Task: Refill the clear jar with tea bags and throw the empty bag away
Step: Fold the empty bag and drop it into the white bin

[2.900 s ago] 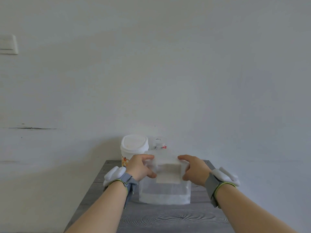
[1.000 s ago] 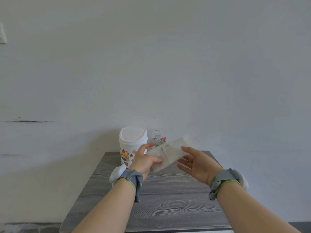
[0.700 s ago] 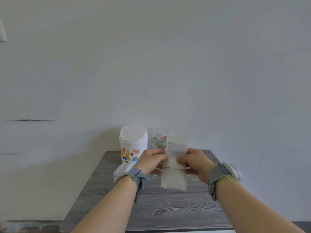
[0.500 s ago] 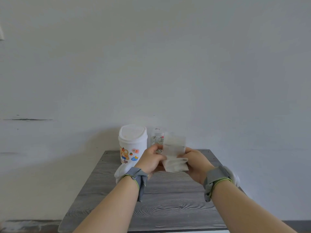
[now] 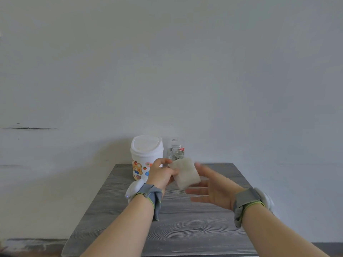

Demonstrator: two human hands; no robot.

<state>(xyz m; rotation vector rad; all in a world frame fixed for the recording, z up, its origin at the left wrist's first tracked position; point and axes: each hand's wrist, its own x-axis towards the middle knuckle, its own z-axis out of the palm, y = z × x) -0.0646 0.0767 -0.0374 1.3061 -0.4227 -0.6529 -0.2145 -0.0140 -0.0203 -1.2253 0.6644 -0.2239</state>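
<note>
A folded white empty bag (image 5: 186, 173) hangs in the air above the grey table (image 5: 185, 227), pinched by its left edge in my left hand (image 5: 161, 173). My right hand (image 5: 211, 188) is just right of the bag with its fingers spread and holds nothing. At the back of the table stands the clear jar (image 5: 175, 152) with tea bags inside. Left of the jar is a small white bin (image 5: 146, 156) with a swing lid and cartoon stickers.
The table stands against a plain white wall (image 5: 185, 71). Its left, right and near edges drop off to the floor. Both wrists wear grey straps with white devices.
The bag went from standing on the table to being folded small between both hands. My right hand has now let go and opened, and only the left hand holds it.
</note>
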